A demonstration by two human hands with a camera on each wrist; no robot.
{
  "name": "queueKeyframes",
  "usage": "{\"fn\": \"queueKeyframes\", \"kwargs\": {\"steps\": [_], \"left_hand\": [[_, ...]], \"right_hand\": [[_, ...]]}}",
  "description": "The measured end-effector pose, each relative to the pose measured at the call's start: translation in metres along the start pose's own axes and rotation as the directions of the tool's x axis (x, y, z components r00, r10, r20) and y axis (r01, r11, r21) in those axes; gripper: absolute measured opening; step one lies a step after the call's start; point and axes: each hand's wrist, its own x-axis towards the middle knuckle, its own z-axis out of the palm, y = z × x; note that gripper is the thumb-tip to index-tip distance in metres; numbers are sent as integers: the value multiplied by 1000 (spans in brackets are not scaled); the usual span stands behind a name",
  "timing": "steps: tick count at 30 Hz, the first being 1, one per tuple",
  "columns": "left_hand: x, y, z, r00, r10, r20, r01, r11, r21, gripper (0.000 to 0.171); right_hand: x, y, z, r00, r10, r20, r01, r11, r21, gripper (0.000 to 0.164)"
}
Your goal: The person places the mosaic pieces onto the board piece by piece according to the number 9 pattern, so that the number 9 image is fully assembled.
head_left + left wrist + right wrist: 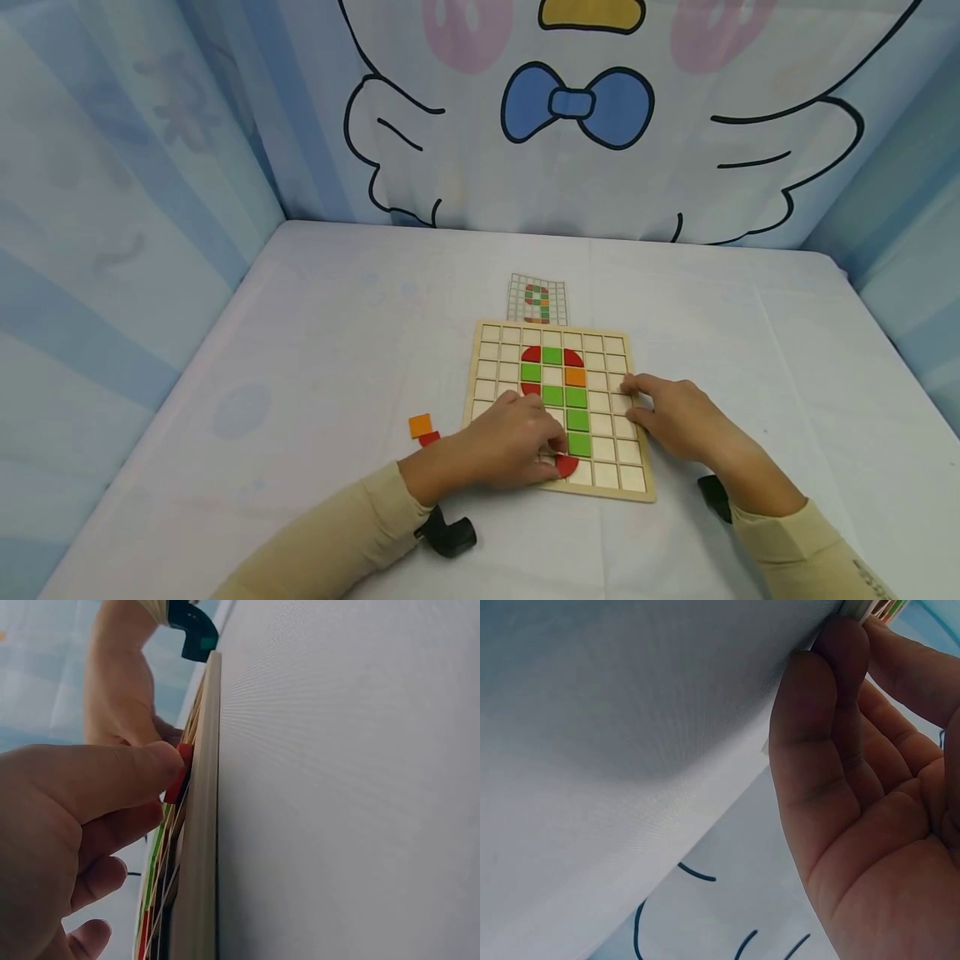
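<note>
A wooden grid board (628,452) lies on the white table, holding red quarter-round, green square and orange square tiles in its cells. At its lower edge my left hand (501,446) pinches a red quarter-round tile (567,466) just below the column of green tiles. The left wrist view shows the thumb pressed on that red tile (177,784), low against the board; my fingers hide part of it. My right hand (686,421) grips the board's right edge, and in the right wrist view the fingers (806,712) and thumb meet at that edge.
Behind the board lies a pattern card (558,308) printed with a small coloured grid. A loose orange tile (420,426) and a red tile (430,438) lie left of the board, partly by my left forearm. A cartoon-printed curtain (465,167) stands behind the table.
</note>
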Motion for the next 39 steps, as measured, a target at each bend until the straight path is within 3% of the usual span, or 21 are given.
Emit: {"fn": "queueKeyframes", "kwargs": {"steps": [8, 39], "left_hand": [[1, 1, 0, 1000, 9, 7, -9, 999, -41, 8], [7, 9, 3, 1000, 19, -9, -19, 1000, -20, 9]], "right_hand": [[0, 0, -1, 1000, -10, -7, 10, 1000, 3, 38], [0, 0, 0, 1000, 1, -4, -1, 1000, 6, 39]]}}
